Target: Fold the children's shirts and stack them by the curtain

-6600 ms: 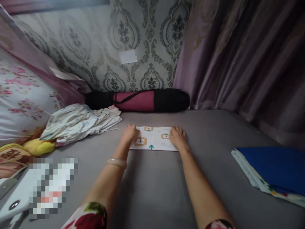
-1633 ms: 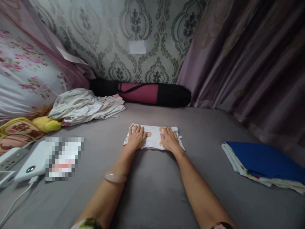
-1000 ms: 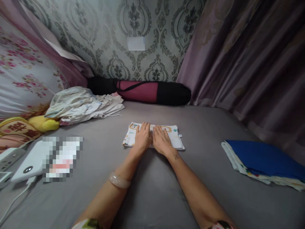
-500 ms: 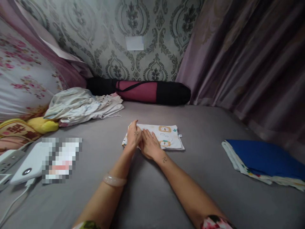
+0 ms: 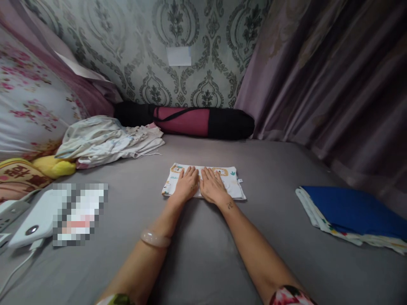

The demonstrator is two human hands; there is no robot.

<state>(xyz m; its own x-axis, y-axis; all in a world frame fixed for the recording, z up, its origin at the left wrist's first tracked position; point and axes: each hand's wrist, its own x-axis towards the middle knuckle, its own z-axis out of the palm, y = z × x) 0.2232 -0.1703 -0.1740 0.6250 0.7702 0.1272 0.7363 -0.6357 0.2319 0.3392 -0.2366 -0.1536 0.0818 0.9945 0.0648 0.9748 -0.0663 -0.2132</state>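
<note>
A folded white cloth (image 5: 233,186) with orange and green printed figures lies flat on the grey bed sheet (image 5: 267,250), and a small tag sticks out at its right edge. My left hand (image 5: 187,185) rests palm down on the left half of the cloth, fingers stretched out and pointing away from me. Beside it, my right hand (image 5: 213,186) lies flat on the middle and right part, its fingers also extended. Neither hand grips the fabric. Parts of the print are hidden under both hands.
To the right sits a folded blue and white cloth stack (image 5: 352,212). A crumpled pale cloth (image 5: 108,140) and a yellow plush toy (image 5: 54,166) lie at left, near a white power bank (image 5: 38,220) with a cable. Against the wall is a maroon and black long bag (image 5: 181,120).
My hands were close together on the left half of the cloth. Both have shifted right and now lie flat side by side, with the left palm turned down.
</note>
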